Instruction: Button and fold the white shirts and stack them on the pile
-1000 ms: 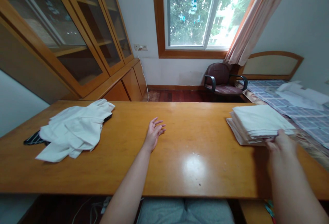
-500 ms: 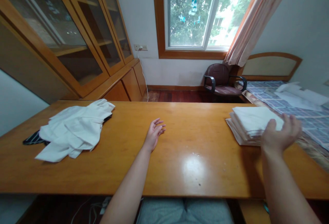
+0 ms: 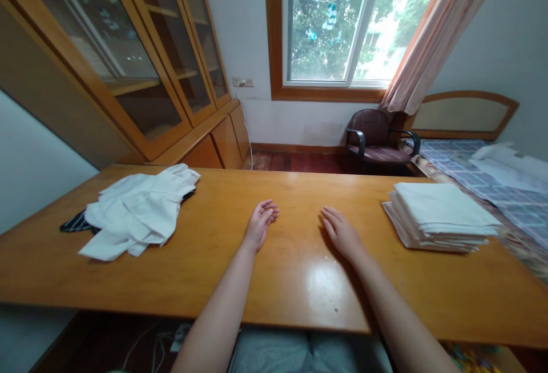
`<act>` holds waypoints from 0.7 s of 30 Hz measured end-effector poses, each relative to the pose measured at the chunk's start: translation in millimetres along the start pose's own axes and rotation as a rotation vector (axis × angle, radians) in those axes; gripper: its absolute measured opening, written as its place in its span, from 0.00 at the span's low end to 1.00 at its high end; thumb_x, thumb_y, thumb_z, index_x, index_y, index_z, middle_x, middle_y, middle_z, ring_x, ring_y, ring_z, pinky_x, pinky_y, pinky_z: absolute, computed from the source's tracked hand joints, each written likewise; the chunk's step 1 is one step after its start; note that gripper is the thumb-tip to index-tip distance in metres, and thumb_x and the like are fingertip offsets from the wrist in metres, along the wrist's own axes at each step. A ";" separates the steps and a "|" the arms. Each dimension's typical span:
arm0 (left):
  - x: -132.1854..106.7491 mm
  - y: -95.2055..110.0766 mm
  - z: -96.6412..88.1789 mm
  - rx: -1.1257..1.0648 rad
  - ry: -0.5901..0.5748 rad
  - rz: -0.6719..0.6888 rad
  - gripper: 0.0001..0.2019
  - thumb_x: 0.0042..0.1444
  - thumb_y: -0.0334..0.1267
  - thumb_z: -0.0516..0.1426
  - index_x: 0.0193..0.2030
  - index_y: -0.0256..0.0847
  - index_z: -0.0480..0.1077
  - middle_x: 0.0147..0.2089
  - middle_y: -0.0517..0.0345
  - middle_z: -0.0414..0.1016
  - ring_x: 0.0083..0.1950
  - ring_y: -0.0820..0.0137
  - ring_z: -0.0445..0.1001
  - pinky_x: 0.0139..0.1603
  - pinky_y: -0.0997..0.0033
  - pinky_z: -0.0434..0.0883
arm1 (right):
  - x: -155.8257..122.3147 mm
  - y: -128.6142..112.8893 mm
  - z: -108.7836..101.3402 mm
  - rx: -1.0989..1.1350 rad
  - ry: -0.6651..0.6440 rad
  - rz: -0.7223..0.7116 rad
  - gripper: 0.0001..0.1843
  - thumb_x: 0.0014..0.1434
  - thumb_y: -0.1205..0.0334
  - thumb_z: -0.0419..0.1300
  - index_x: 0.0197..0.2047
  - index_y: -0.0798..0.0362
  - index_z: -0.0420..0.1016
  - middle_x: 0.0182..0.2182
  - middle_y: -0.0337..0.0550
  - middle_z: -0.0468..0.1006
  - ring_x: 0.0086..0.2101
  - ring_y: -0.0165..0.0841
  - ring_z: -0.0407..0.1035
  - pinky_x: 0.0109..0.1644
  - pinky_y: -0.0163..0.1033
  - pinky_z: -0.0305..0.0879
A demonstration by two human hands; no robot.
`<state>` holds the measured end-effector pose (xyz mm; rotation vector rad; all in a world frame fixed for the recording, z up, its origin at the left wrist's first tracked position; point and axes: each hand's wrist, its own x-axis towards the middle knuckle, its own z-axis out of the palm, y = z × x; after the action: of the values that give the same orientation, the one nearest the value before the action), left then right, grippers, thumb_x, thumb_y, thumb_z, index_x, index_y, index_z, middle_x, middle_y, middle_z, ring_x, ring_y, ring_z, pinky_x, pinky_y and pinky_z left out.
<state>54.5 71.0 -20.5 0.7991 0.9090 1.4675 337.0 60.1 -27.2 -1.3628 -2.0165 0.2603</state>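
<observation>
My left hand (image 3: pixel 260 224) rests at the middle of the wooden table (image 3: pixel 291 281), holding nothing, its fingers loosely curled and apart. To its right, my right hand (image 3: pixel 341 230) is low over the tabletop, empty, with fingers stretched out. A neat stack of folded white cloths (image 3: pixel 443 213) sits on the right side of the table, apart from my right hand. On the left side lies a crumpled heap of white cloth (image 3: pixel 141 207), with a dark striped cloth (image 3: pixel 76 223) showing from under it.
A glass-door cabinet (image 3: pixel 188 124) stands beyond the table's left end. Past the far edge are a brown armchair (image 3: pixel 374 136) and a bed with a checked sheet (image 3: pixel 458 159). A white cord (image 3: pixel 246 127) hangs from the wall socket. Small specks lie on the tabletop.
My right hand has moved left from the folded stack to the middle of the table. My left hand has stayed nearly still. The view has shifted slightly.
</observation>
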 end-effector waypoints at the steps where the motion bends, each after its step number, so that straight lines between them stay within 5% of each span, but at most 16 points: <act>1: 0.6 1.0 -0.4 -0.019 0.010 -0.001 0.18 0.50 0.39 0.65 0.47 0.40 0.70 0.44 0.55 0.75 0.43 0.71 0.76 0.47 0.69 0.72 | -1.9 -1.9 6.1 -0.004 -0.021 -0.016 0.21 0.68 0.56 0.49 0.56 0.53 0.77 0.57 0.53 0.74 0.58 0.44 0.67 0.65 0.55 0.63; 5: 6.4 10.0 -7.9 -0.073 0.080 -0.042 0.18 0.47 0.38 0.66 0.45 0.40 0.71 0.43 0.56 0.76 0.42 0.72 0.77 0.48 0.67 0.73 | -7.5 -1.4 14.1 -0.030 -0.045 -0.050 0.20 0.67 0.58 0.50 0.54 0.54 0.78 0.56 0.53 0.75 0.59 0.45 0.67 0.65 0.57 0.63; 9: 17.9 33.7 -38.0 0.086 0.207 0.017 0.19 0.48 0.41 0.64 0.46 0.40 0.71 0.44 0.53 0.76 0.41 0.71 0.77 0.46 0.66 0.74 | -9.2 1.4 12.2 -0.018 0.004 -0.014 0.19 0.67 0.59 0.50 0.51 0.53 0.79 0.53 0.54 0.78 0.55 0.44 0.71 0.62 0.56 0.66; 12: 27.4 66.3 -80.2 0.469 0.338 0.186 0.18 0.51 0.43 0.60 0.48 0.39 0.72 0.46 0.50 0.75 0.44 0.65 0.76 0.46 0.63 0.74 | -9.6 1.4 12.5 -0.015 0.025 -0.022 0.18 0.66 0.60 0.50 0.50 0.53 0.80 0.51 0.53 0.79 0.54 0.43 0.71 0.62 0.56 0.66; 16: 32.7 121.8 -144.5 1.238 0.524 0.531 0.16 0.56 0.40 0.54 0.48 0.36 0.75 0.50 0.43 0.72 0.54 0.57 0.71 0.59 0.52 0.67 | -9.9 1.2 13.5 -0.015 0.025 -0.032 0.17 0.65 0.61 0.51 0.49 0.52 0.80 0.51 0.52 0.79 0.54 0.43 0.71 0.62 0.55 0.66; 19: 29.5 157.8 -180.4 1.655 0.656 0.509 0.22 0.56 0.39 0.57 0.56 0.35 0.71 0.63 0.37 0.64 0.66 0.46 0.58 0.65 0.42 0.57 | -9.7 1.2 12.9 -0.009 0.021 -0.035 0.17 0.65 0.61 0.52 0.49 0.51 0.80 0.50 0.52 0.79 0.53 0.43 0.71 0.62 0.55 0.66; 21: 26.0 174.7 -196.5 1.819 0.730 0.334 0.32 0.53 0.42 0.61 0.64 0.37 0.63 0.71 0.35 0.53 0.70 0.38 0.49 0.64 0.32 0.52 | -9.6 0.8 12.2 -0.007 0.023 -0.032 0.17 0.65 0.61 0.52 0.49 0.51 0.80 0.50 0.52 0.79 0.53 0.42 0.71 0.61 0.55 0.66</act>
<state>-202.0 74.9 42.7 1.7230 2.8784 0.8075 332.0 54.5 -40.8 -1.3309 -2.0200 0.2217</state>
